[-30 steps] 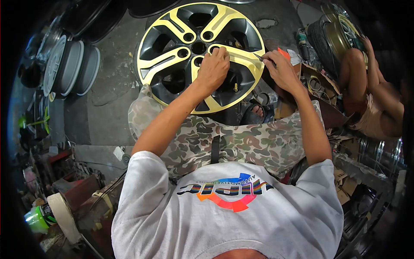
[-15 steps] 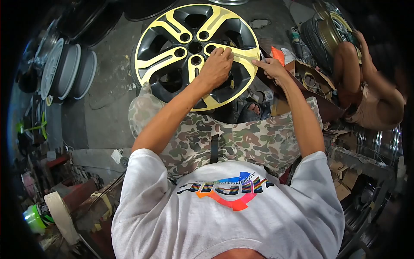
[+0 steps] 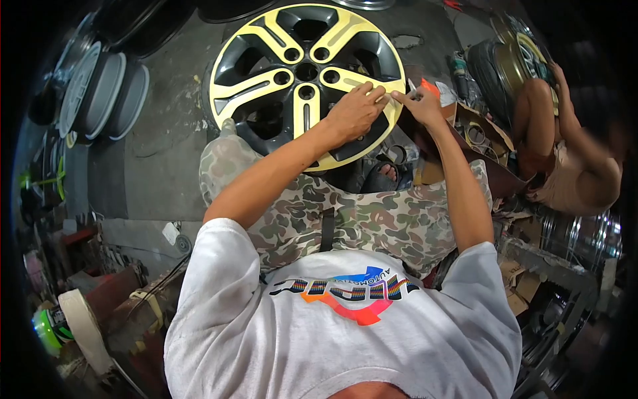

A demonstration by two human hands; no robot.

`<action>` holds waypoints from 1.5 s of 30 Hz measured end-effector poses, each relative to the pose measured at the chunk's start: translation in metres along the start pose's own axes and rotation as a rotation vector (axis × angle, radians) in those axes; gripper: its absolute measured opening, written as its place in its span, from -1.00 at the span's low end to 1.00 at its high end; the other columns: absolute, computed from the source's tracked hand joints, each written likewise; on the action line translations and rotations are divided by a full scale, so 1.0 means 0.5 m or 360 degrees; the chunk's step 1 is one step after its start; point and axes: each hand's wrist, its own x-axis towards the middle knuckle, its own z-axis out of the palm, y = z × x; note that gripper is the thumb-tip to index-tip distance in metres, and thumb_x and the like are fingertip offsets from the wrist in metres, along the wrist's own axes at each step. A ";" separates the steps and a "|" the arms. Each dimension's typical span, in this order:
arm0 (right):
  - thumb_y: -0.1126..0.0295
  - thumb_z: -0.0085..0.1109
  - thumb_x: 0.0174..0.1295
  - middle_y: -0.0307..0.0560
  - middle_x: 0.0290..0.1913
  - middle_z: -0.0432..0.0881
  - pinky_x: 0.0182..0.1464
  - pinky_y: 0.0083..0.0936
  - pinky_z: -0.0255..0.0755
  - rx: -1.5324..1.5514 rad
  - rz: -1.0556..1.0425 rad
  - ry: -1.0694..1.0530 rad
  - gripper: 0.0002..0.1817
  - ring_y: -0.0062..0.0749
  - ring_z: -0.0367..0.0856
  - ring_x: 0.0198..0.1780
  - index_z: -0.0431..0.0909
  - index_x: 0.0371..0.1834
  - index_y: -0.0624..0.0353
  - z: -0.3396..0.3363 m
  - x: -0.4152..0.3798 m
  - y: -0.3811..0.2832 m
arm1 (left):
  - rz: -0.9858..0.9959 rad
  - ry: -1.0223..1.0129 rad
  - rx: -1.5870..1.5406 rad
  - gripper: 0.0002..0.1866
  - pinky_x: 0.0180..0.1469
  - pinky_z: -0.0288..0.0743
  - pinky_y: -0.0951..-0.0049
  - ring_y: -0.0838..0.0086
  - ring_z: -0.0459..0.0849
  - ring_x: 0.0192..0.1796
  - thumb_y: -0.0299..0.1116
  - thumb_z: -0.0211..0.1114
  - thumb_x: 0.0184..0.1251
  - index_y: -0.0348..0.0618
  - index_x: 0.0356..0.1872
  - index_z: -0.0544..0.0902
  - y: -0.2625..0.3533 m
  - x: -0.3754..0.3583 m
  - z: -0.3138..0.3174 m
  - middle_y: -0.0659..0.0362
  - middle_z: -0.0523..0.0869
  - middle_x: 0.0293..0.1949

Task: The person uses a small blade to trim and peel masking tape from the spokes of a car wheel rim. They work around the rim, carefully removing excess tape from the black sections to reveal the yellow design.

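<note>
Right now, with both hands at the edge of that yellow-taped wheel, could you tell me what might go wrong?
1. The left hand and right hand meet at one spoke near the rim of the wheel; what looks like a thin tool in the right hand could nick the left fingers.
2. The wheel leans against the person's knee and could tip or roll.
3. Another person sits close by amid clutter, leaving little elbow room.

Soft even daylight, fisheye warping, dark vignetted corners, blurred edges
</note>
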 end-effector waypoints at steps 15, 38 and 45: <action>0.05 0.39 0.45 0.19 -0.12 0.74 0.03 -0.15 0.57 -0.0059 -0.0821 0.0018 -0.56 0.05 0.73 -0.07 0.73 0.00 0.29 -0.033 -0.011 -0.129 | -0.0184 0.0308 -0.0968 -0.75 -0.20 0.59 0.38 0.37 0.87 -0.27 -0.49 0.45 0.40 0.05 0.03 0.89 0.160 -0.088 -0.599 0.23 0.88 -0.22; 0.15 0.30 0.60 -0.34 -0.33 0.49 -0.38 -0.66 0.23 0.1038 -0.0190 -0.0559 -0.67 -0.69 0.37 -0.45 0.73 -0.04 0.26 -0.053 -0.059 -0.134 | 0.0021 -0.0585 -0.0954 -0.80 -0.16 0.68 -0.05 -0.09 0.83 -0.22 -0.40 0.34 0.43 -0.38 -0.12 0.75 0.084 0.004 -0.277 -0.10 0.79 -0.23; 0.37 0.20 0.53 0.08 -0.14 0.63 0.02 -0.06 0.52 -0.0071 -0.1042 -0.0104 -0.78 0.08 0.70 -0.03 0.71 0.09 0.20 -0.023 -0.078 -0.192 | -0.0540 -0.0261 -0.0856 -0.65 -0.13 0.71 -0.10 -0.25 0.80 -0.25 -0.19 0.36 0.55 -0.35 0.03 0.68 0.059 -0.050 -0.121 -0.38 0.55 0.34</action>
